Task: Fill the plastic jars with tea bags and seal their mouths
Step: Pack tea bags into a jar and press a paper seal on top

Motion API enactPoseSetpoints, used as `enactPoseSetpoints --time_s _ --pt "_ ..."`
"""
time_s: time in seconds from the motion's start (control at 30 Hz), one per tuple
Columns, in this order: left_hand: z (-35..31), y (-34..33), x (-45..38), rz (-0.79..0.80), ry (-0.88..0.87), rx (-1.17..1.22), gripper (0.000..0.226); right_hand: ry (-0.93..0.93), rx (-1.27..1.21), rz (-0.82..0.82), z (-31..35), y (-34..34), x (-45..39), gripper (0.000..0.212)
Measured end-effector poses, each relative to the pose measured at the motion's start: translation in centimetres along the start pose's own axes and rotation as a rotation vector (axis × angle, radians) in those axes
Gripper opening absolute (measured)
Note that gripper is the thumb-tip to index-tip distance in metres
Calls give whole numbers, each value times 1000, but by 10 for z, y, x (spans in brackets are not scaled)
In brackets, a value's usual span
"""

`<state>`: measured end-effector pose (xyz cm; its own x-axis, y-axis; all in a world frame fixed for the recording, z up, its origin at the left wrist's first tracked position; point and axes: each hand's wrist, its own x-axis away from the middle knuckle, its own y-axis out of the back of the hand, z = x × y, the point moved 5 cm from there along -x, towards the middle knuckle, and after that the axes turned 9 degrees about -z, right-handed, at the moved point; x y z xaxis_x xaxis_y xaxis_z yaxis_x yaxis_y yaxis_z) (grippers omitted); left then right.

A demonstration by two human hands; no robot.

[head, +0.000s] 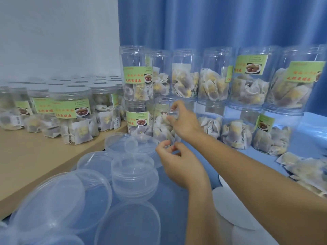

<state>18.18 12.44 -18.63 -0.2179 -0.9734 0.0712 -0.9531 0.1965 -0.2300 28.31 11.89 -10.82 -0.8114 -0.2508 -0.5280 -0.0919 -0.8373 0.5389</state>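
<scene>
Between the hands: a clear plastic jar (163, 121), upright, long axis vertical, open mouth upward, in the lower row of stacked jars.
Right hand (184, 121): fingers curled round the jar's upper part near its rim.
Left hand (178, 163): lower, fingertips pinching something small and clear at the jar's base; what it is cannot be told.
Surface: blue (177, 200), with a tan wooden surface (35, 156) beside it at left carrying lidded jars (70, 106).
Room: blue curtain (221, 20), white wall (58, 32).
Jar look: transparent, partly filled with pale tea bags, no lid.
Nearby: clear lids (134, 174), loose tea bags (309, 170), white discs (233, 209).
</scene>
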Motion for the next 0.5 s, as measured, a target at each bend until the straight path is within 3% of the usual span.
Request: enactPoseSetpoints --time_s 0.17,0.37,0.5 --pt "-2 -6 2 80 -25 -50 35 119 -38 -205 -17 42 26 15" --pt "-6 -20 19 330 -255 -201 100 110 -5 -144 -31 102 68 21" --pt "-5 -30 36 509 -354 -234 107 104 -53 -149 -39 128 92 26"
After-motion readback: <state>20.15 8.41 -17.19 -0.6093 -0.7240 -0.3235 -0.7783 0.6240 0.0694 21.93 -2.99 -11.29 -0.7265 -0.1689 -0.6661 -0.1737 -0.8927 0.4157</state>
